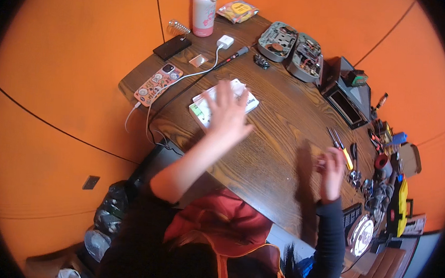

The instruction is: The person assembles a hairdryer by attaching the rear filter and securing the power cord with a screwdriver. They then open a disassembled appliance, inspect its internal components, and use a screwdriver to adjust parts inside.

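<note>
My left hand (226,111) is spread over a flat white box or booklet (252,103) with a green patch at one corner. The palm and fingers cover most of it, and whether they press on it or hover is unclear. Raised over the right part of the table, my right hand (330,168) has loosely bent fingers and no visible object in them. Beside it lie a screwdriver with a yellow handle (347,159) and other slim tools.
A patterned phone (158,85) with a white cable, a soldering iron (232,58), its black stand (172,48) and a bottle (203,15) occupy the far left. An opened grey device (292,51) and black box (345,95) stand far right; several tools crowd the right edge.
</note>
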Tool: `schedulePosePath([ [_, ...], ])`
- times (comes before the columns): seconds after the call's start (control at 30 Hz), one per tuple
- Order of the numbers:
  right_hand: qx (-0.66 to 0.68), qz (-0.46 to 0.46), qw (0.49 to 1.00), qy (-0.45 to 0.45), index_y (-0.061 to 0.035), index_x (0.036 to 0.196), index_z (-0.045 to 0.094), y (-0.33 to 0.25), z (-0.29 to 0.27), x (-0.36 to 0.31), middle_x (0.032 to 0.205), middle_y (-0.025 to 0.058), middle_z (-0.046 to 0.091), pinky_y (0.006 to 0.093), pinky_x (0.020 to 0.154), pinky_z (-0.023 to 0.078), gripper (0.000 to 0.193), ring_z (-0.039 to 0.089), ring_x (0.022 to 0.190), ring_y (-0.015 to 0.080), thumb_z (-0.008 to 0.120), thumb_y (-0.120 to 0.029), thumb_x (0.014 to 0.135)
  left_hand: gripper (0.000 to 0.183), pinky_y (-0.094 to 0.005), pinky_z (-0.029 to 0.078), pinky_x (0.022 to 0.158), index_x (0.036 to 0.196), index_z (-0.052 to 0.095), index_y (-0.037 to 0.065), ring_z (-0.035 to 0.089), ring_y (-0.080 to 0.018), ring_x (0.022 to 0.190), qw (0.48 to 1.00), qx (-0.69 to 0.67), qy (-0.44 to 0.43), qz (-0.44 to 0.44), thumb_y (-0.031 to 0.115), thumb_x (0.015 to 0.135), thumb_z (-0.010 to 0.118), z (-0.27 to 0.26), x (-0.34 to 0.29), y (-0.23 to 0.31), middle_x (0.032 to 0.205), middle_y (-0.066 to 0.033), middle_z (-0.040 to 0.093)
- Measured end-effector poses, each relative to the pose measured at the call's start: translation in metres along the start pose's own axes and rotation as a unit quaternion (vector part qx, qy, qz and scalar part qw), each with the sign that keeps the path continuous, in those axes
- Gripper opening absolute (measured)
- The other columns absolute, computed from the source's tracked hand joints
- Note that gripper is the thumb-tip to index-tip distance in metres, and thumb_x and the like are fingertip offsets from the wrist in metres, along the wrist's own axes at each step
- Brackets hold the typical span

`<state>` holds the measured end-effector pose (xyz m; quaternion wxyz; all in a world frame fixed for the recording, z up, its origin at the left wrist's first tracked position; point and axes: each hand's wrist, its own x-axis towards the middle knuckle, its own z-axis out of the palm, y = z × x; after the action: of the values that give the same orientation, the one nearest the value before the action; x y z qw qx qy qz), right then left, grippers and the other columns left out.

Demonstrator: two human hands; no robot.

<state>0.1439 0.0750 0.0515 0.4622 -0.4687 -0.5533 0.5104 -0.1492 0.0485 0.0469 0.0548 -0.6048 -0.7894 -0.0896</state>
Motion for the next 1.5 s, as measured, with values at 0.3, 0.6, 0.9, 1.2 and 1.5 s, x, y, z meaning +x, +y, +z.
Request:
schedulePosePath([
  [0.3, -0.167, -0.116, 0.979, 0.015, -0.0010, 0.098, 0.053, 0.056, 0.077, -0.006, 0.074, 0.0058, 0.062, 0.0231, 0.050, 0.044, 0.011, 0.054, 0.054, 0.0088, 0.051, -0.002, 0.087, 0.083, -0.0512, 0.027, 0.093, 0.138, 0.029, 0.026, 0.035, -0.0397, 0.119, 0.997, -0.074, 0.004, 0.002, 0.039, 0.066, 0.070, 0.014, -0.010, -0.043, 0.129, -0.0282, 0.032],
  [0.6, -0.151, -0.123, 0.977, 0.080, -0.0019, 0.104, 0.050, 0.061, 0.077, -0.001, 0.063, 0.0057, 0.056, 0.0241, 0.045, 0.042, 0.018, 0.051, 0.049, 0.0091, 0.051, -0.002, 0.086, 0.105, -0.0501, 0.026, 0.097, 0.145, 0.002, 0.023, 0.030, -0.0459, 0.125, 0.997, -0.045, 0.053, -0.028, 0.042, 0.067, 0.070, 0.017, -0.018, -0.036, 0.135, -0.0390, 0.020],
  [0.9, -0.177, -0.151, 0.966, 0.110, -0.0023, 0.097, 0.054, 0.069, 0.073, 0.004, 0.059, 0.0073, 0.057, 0.0259, 0.043, 0.043, 0.012, 0.053, 0.046, 0.0113, 0.052, -0.004, 0.086, 0.102, -0.0459, 0.032, 0.087, 0.142, 0.015, 0.015, 0.048, -0.0337, 0.099, 0.992, -0.060, 0.108, -0.020, 0.042, 0.063, 0.073, 0.020, -0.020, -0.035, 0.105, -0.0229, 0.048],
  [1.2, -0.163, -0.133, 0.975, 0.077, -0.0017, 0.102, 0.053, 0.063, 0.076, -0.003, 0.061, 0.0034, 0.056, 0.0220, 0.044, 0.042, 0.015, 0.051, 0.049, 0.0074, 0.052, -0.006, 0.087, 0.104, -0.0473, 0.031, 0.090, 0.144, 0.011, 0.019, 0.047, -0.0355, 0.105, 0.995, -0.089, 0.020, -0.032, 0.042, 0.063, 0.072, 0.012, -0.015, -0.041, 0.111, -0.0236, 0.046],
  [1.5, -0.166, -0.142, 0.974, 0.056, -0.0012, 0.097, 0.056, 0.061, 0.077, -0.012, 0.071, 0.0098, 0.063, 0.0271, 0.056, 0.047, 0.014, 0.058, 0.058, 0.0151, 0.055, -0.006, 0.084, 0.098, -0.0460, 0.033, 0.087, 0.141, 0.022, 0.017, 0.047, -0.0335, 0.106, 0.989, -0.135, 0.012, 0.055, 0.035, 0.060, 0.075, 0.005, -0.026, -0.062, 0.111, -0.0195, 0.049],
])
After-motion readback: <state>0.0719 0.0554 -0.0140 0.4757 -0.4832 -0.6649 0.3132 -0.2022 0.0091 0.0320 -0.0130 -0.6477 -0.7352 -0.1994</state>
